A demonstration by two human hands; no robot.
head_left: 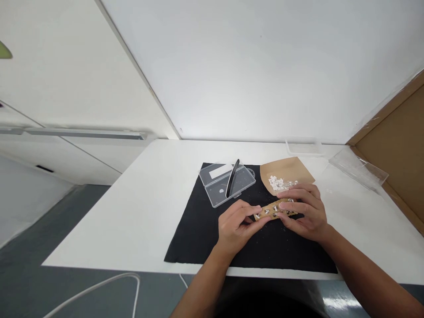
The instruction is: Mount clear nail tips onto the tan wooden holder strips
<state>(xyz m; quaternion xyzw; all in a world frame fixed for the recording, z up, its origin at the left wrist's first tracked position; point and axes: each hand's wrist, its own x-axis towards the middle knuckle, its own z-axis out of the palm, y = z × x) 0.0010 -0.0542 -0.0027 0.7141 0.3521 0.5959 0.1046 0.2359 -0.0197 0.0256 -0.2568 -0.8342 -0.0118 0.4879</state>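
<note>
Over the black cloth [198,236], a narrow tan strip [270,209] set with several small shiny silver pieces is held between both hands. My left hand [236,221] pinches its left end, thumb below and fingers above. My right hand [304,212] is closed at the right part of the strip, fingertips on or beside the silver pieces; what they pinch is too small to make out. Just beyond the right hand lies a brown paper sheet [291,168] with a pile of small white bits [276,183]. A clear plastic case [217,198] lies open on the cloth, with a black, pale-edged curved stick [232,178] across it.
The cloth lies on a white table [126,221] against a white wall. Clear plastic lids or trays [359,170] stand at the back right, near a cardboard panel [394,145]. A white cable [96,282] hangs below the front edge.
</note>
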